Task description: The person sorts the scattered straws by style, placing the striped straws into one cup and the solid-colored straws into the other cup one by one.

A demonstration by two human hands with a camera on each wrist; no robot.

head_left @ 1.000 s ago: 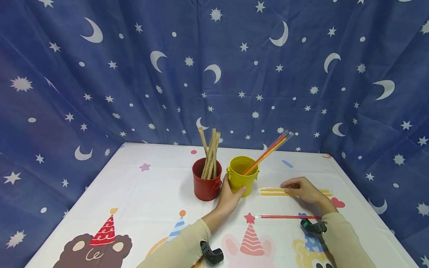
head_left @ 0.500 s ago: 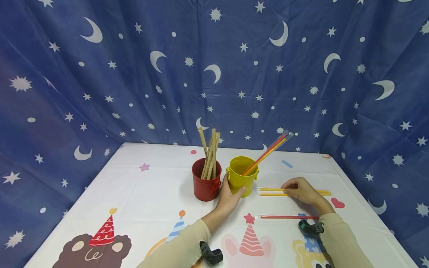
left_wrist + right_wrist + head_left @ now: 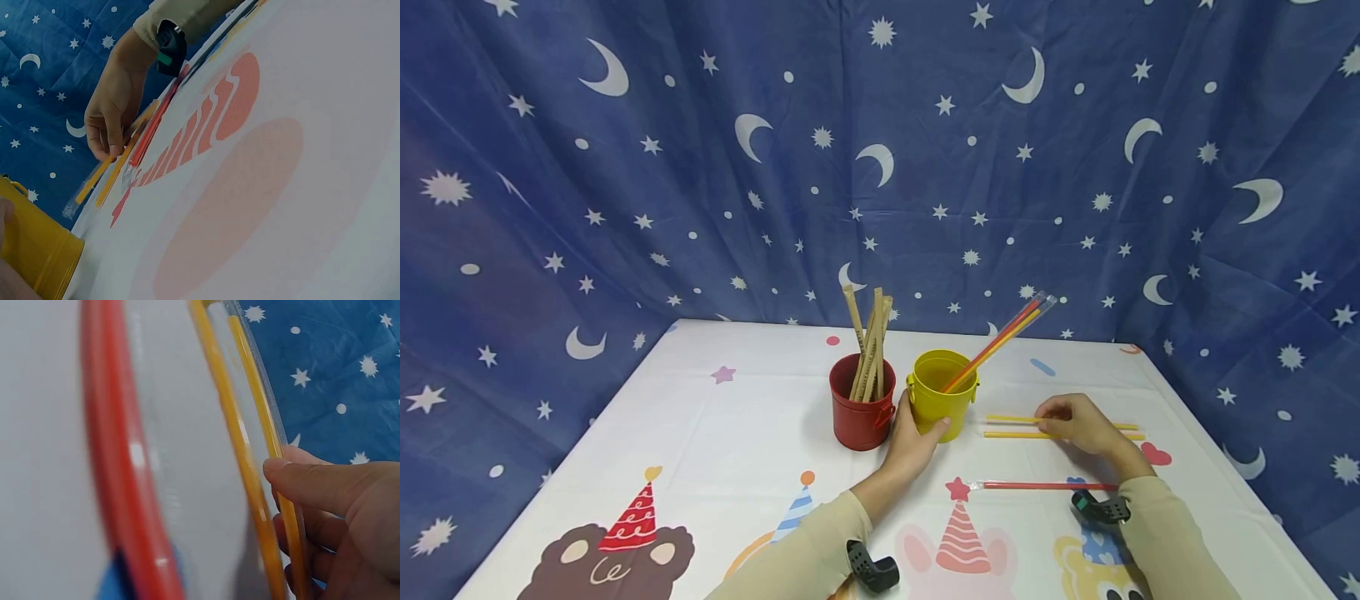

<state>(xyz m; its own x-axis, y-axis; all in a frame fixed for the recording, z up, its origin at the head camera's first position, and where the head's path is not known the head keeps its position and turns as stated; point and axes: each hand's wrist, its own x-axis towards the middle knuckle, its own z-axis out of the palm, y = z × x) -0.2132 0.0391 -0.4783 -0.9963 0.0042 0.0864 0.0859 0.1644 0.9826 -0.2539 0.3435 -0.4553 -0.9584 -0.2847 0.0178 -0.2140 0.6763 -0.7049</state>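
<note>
My left hand (image 3: 912, 443) grips the lower side of a yellow bucket (image 3: 936, 410), thumb across its front. Wrapped red and orange-yellow straws (image 3: 1000, 340) lean out of it to the right. With thumb and fingers, my right hand (image 3: 1078, 423) pinches a yellow straw (image 3: 257, 387) in a clear plastic sleeve. Beside it runs a second wrapped yellow straw (image 3: 232, 422) on the table. Nearer the body lies a wrapped red straw (image 3: 1037, 486), large and blurred in the right wrist view, its right end hidden by the right wrist.
Just left of the yellow bucket stands a red bucket (image 3: 857, 427) with several paper-wrapped straws (image 3: 871, 358) upright in it. The white tablecloth (image 3: 730, 425) has printed party animals. A blue star-and-moon curtain (image 3: 880, 167) hangs behind the table.
The pinched yellow straw has come up slightly and now stands farther from the other yellow straw at its left end. My left hand and the yellow bucket have stayed put.
</note>
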